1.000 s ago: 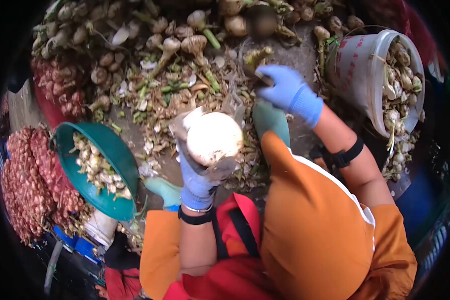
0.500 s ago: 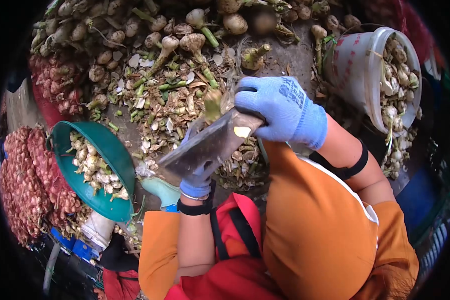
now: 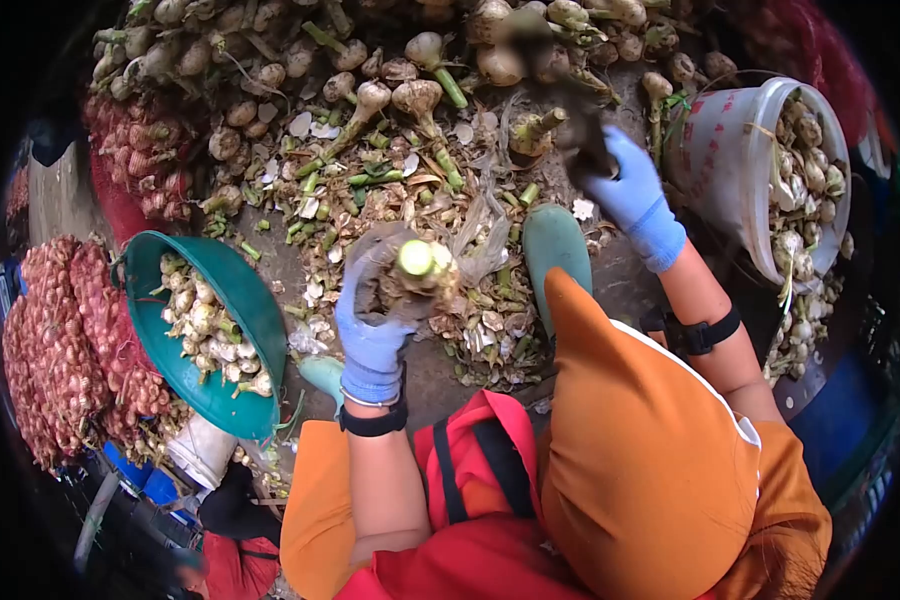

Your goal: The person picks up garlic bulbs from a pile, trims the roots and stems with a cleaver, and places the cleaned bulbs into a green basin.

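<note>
My left hand (image 3: 372,330), in a blue glove with a dirty palm, grips a garlic bulb (image 3: 422,272) whose cut green stem end faces up. My right hand (image 3: 630,190), also gloved in blue, is closed round the handle of a knife (image 3: 560,100). The dark blade is blurred and stands up and away from me, over the garlic heap. Below both hands lie stem pieces and peelings (image 3: 370,210) on the ground. One bulb with a stem (image 3: 532,133) lies just left of the knife hand.
A tilted green basin (image 3: 205,335) with trimmed bulbs lies left, beside red net sacks (image 3: 55,350). At right a white bucket (image 3: 715,165) holds more bulbs. Untrimmed garlic (image 3: 260,60) is heaped at the far side. A green boot (image 3: 555,250) stands between my hands. Another person's red clothing (image 3: 240,565) shows bottom left.
My right hand has swung the knife away from my left hand, up and to the right. My left hand has turned, and the bulb with its cut stem end now shows.
</note>
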A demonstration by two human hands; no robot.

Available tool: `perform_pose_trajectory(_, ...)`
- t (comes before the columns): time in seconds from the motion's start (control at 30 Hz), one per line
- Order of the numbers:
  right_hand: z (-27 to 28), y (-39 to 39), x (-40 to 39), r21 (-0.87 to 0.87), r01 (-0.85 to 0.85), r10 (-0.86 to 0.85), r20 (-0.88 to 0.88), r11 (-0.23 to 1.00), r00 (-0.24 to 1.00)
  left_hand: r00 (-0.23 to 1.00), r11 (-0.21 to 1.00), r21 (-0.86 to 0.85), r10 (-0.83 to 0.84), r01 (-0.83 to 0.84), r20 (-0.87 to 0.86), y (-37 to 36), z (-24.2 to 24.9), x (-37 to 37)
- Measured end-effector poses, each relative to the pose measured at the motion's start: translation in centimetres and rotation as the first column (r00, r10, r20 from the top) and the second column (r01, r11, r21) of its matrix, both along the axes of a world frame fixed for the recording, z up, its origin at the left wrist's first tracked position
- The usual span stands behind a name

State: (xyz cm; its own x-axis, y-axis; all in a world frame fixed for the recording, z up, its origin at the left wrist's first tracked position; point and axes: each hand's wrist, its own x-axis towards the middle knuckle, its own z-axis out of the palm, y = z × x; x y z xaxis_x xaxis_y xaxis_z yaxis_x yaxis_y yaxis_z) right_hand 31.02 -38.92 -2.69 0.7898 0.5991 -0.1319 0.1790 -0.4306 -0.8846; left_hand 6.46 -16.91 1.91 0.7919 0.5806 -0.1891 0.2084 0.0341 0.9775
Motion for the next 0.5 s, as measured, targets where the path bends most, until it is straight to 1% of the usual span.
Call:
perform_pose_trajectory(0.03, -0.3, 0.2, 0.4, 0.073, 0.111, -0.105, -0.081, 0.991, 0.991, 0.999, 0.998, -0.031, 0.053, -0.053, -0.006, 0.5, -0.1, -0.5)
perform_pose_trajectory(0.07, -0.6, 0.4, 0.9, 0.145, 0.228, -0.204, -0.162, 0.963, 0.965, 0.975, 0.958, -0.185, 0.212, -0.22, -0.063, 1.6, -0.4, -0.7)
perform_pose_trajectory(0.1, -0.5, 0.8, 1.8, 0.166, 0.303, -0.254, -0.261, 0.939, 0.931, 0.928, 0.858, -0.479, 0.312, -0.183, 0.204, 2.3, 0.9, -0.3)
perform_pose_trajectory(0.13, -0.6, 1.1, 2.6, 0.12, 0.223, -0.189, -0.241, 0.967, 0.952, 0.873, 0.769, -0.639, 0.335, -0.035, 0.356, 5.0, 1.0, -1.1)
perform_pose_trajectory(0.17, -0.1, 2.3, 2.5, 0.225, 0.214, -0.102, -0.425, 0.951, 0.899, 0.685, 0.495, -0.79, 0.434, 0.361, 0.585, 6.8, 0.8, -1.2)
perform_pose_trajectory(0.23, -1.1, 3.7, 2.1, 0.255, 0.074, 0.063, -0.489, 0.964, 0.87, 0.608, 0.356, -0.84, 0.58, 0.409, 0.542, 8.6, 0.1, -2.8)
perform_pose_trajectory(0.27, -0.9, 4.3, 1.6, 0.268, 0.063, 0.123, -0.622, 0.961, 0.773, 0.644, 0.366, -0.838, 0.536, 0.405, 0.546, 8.0, -0.7, -2.0)
perform_pose_trajectory(0.3, -1.7, 4.9, 0.8, 0.169, -0.037, 0.128, -0.567, 0.985, 0.813, 0.782, 0.408, -0.877, 0.448, 0.253, 0.434, 6.7, -2.1, -1.4)
perform_pose_trajectory(0.33, -0.1, 5.3, -0.3, 0.155, -0.137, 0.199, -0.529, 0.978, 0.825, 0.89, 0.46, -0.883, 0.36, 0.093, 0.282, 5.0, -3.2, -0.6)
perform_pose_trajectory(0.37, 1.7, 5.5, -1.7, 0.135, -0.237, 0.273, -0.488, 0.962, 0.829, 0.95, 0.265, -0.964, 0.304, -0.012, 0.072, 2.6, -3.9, 1.1)
perform_pose_trajectory(0.4, 2.2, 5.4, -2.7, 0.113, -0.39, 0.401, -0.4, 0.914, 0.824, 0.942, 0.473, -0.814, 0.181, -0.336, -0.283, -1.1, -2.0, 4.5)
perform_pose_trajectory(0.43, 2.6, 5.2, -3.6, 0.072, -0.531, 0.524, -0.314, 0.844, 0.792, 0.992, 0.557, -0.823, 0.105, -0.112, -0.063, -2.6, -5.3, 2.8)
perform_pose_trajectory(0.47, 3.9, 5.2, -3.8, 0.038, -0.669, 0.633, -0.368, 0.742, 0.681, 0.998, 0.703, -0.709, 0.037, -0.057, -0.044, -2.8, -8.9, 1.6)
perform_pose_trajectory(0.5, 5.0, 5.1, -3.8, 0.015, -0.786, 0.716, -0.426, 0.618, 0.554, 0.997, 0.754, -0.654, 0.023, -0.063, -0.07, -2.6, -8.6, 2.4)
